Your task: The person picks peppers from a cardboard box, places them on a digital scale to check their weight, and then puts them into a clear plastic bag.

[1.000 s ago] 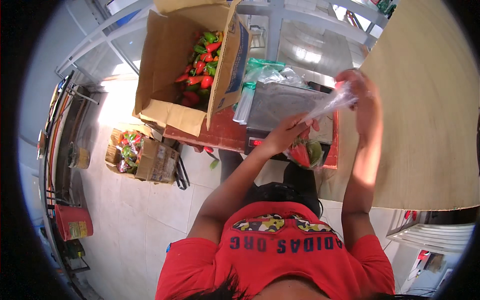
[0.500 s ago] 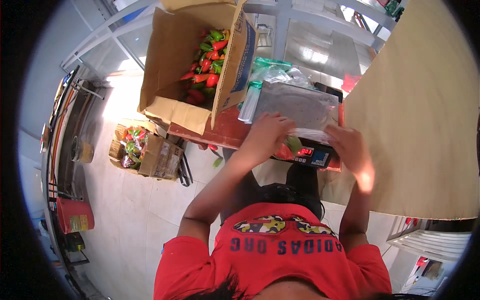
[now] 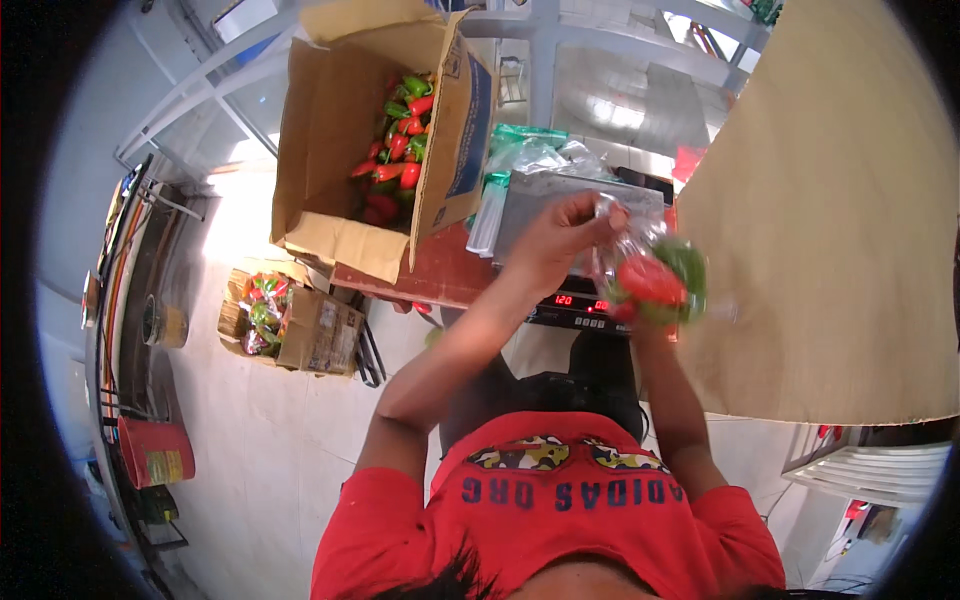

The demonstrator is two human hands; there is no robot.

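A clear plastic bag of red and green peppers (image 3: 657,280) hangs just above a digital scale (image 3: 575,305) with a red lit display. My left hand (image 3: 560,235) pinches the bag's twisted top. My right hand (image 3: 645,328) holds the bag from underneath and is mostly hidden by it. The scale's steel platform (image 3: 545,195) lies bare behind my left hand. A large open cardboard box (image 3: 330,150) holding loose red and green peppers (image 3: 400,140) stands to the left on the red table (image 3: 450,275).
A pile of clear and green plastic bags (image 3: 530,150) lies behind the scale. A big wooden board (image 3: 830,220) fills the right side. On the floor at left sit a small carton of bagged peppers (image 3: 290,320) and a red container (image 3: 155,450).
A second ago both hands held an empty clear bag up at the right. They then dropped to the scale. Now they hold a bag filled with peppers over it.
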